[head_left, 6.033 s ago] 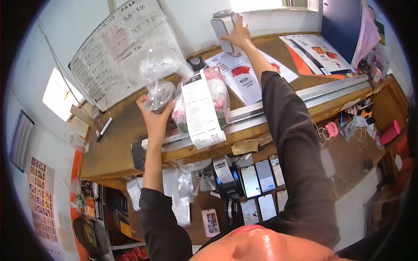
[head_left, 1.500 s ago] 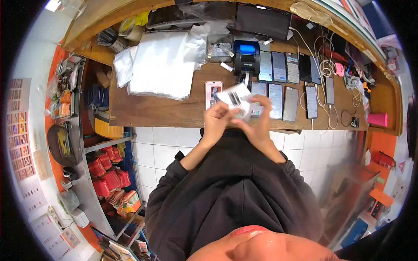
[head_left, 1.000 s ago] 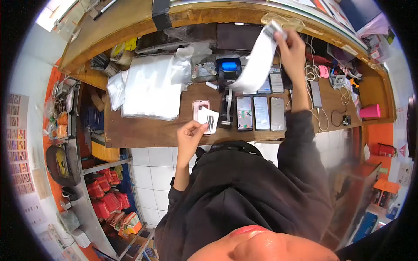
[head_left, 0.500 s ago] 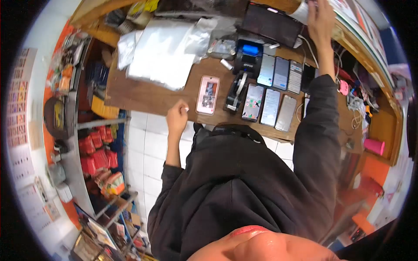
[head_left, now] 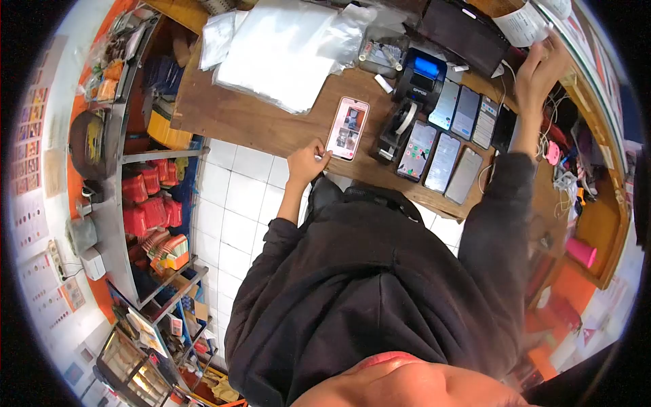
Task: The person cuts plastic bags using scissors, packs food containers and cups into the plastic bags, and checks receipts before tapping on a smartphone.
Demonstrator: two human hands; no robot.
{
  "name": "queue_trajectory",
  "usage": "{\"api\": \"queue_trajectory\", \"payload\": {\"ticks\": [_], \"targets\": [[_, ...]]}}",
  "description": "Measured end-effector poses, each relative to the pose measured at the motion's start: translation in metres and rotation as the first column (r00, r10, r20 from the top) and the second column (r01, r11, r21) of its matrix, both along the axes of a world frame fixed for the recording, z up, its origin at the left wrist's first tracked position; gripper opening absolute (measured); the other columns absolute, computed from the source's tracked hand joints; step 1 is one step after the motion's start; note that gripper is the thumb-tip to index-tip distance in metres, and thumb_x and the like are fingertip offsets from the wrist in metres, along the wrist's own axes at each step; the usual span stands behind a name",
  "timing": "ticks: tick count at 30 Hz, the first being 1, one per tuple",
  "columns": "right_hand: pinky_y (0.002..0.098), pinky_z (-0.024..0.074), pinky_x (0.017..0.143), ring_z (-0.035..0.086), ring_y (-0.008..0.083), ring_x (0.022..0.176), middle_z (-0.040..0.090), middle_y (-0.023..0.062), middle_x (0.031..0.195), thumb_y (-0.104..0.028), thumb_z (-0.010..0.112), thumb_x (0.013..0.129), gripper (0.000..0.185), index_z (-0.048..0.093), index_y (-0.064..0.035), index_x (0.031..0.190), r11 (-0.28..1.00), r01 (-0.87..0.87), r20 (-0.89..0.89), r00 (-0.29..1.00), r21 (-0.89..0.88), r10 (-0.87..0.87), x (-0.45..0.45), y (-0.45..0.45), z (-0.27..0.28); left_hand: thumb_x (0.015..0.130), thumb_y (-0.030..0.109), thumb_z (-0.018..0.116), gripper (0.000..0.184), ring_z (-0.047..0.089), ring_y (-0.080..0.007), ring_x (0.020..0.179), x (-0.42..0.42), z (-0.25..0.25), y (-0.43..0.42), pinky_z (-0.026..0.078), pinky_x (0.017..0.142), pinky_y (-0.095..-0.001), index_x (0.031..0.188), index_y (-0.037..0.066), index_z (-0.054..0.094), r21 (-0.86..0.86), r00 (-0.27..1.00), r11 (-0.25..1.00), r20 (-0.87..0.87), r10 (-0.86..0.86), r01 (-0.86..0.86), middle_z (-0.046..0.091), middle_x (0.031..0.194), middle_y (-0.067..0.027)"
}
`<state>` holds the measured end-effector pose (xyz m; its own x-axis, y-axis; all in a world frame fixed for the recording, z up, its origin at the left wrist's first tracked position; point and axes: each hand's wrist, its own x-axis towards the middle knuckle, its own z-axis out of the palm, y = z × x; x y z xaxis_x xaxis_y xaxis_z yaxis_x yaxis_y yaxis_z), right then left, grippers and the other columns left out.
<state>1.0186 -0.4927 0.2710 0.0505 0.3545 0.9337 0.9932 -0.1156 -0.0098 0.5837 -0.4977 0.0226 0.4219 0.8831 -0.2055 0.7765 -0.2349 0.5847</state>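
Note:
My left hand is closed at the desk's front edge, beside the lower left corner of a pink-framed phone with a lit screen. A tiny pale spot shows at its fingertips; I cannot make out what it is. Stretched to the far right, my right hand has its fingers closed at the lower edge of a curled white printed paper. Between the hands lie several phones in two rows, among them one with app icons and a grey one. A black tape dispenser stands left of them.
Behind the phones are a black printer with a blue panel, a dark monitor and a clear box of small items. Clear plastic bags cover the desk's back left. Shelves with red packets stand left; white cables hang right.
My left hand has come nearer to the pink phone's lower corner. My right hand has drawn slightly back along the printed paper's edge. The camera view has shifted, so the desk appears farther right.

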Motion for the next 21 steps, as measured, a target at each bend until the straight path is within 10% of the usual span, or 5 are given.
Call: {"api": "queue_trajectory", "payload": {"ticks": [3,9,11,15,21], "targets": [[0.0347,0.0399,0.085,0.052,0.0261,0.094,0.055,0.0137,0.107,-0.016,0.054,0.088,0.024,0.053,-0.0009,0.107,0.918,-0.343,-0.358,0.846,0.200,0.395,-0.076,-0.017,-0.055,0.084,0.046,0.056,0.035,0.065,-0.0282,0.076,-0.002,-0.007,-0.001,0.047,0.064,-0.0381,0.081,0.012,0.058,-0.032,0.999,0.999,0.021,0.044,-0.043,0.067,0.076,-0.0083],[0.0335,0.0447,0.085,0.054,0.0248,0.092,0.050,0.0136,0.108,0.000,0.054,0.086,0.026,0.051,-0.0012,0.112,0.700,-0.652,-0.800,0.567,-0.292,0.194,-0.224,-0.042,-0.148,0.092,0.045,0.039,0.046,0.051,-0.0184,0.063,-0.040,-0.028,0.019,0.043,0.062,-0.0327,0.097,0.006,0.062,-0.317,0.862,0.947,0.468,0.195,-0.042,0.056,0.073,-0.0039],[0.0351,0.0449,0.087,0.053,0.0282,0.102,0.047,0.0156,0.113,0.004,0.054,0.084,0.036,0.047,-0.0019,0.119,0.671,-0.677,-0.914,0.406,-0.302,-0.001,-0.250,-0.049,-0.188,0.090,0.040,0.035,0.046,0.044,-0.0146,0.060,-0.059,-0.028,0.039,0.040,0.062,-0.0306,0.104,0.002,0.058,-0.779,0.334,0.601,0.622,0.708,0.177,0.054,0.077,-0.0014],[0.0468,0.0354,0.099,0.040,0.0471,0.116,0.036,0.0296,0.128,0.003,0.056,0.079,0.056,0.034,-0.0044,0.131,0.622,-0.604,-0.828,0.545,-0.498,-0.135,-0.282,-0.061,-0.228,0.080,0.040,0.039,0.056,0.043,-0.0138,0.068,-0.081,-0.012,0.082,0.038,0.068,-0.0293,0.120,0.003,0.050,-0.769,-0.001,0.590,0.609,0.793,0.248,0.053,0.092,-0.0082],[0.0488,0.0269,0.106,0.023,0.0503,0.129,0.017,0.0339,0.141,-0.007,0.058,0.084,0.057,0.031,-0.0050,0.135,0.633,-0.486,-0.746,0.625,-0.602,-0.230,-0.302,-0.061,-0.240,0.067,0.023,0.055,0.065,0.044,-0.0193,0.081,-0.105,-0.028,0.126,0.037,0.088,-0.0349,0.129,0.007,0.042,-0.622,-0.184,0.671,0.664,0.725,0.403,0.046,0.111,-0.0106]]}}
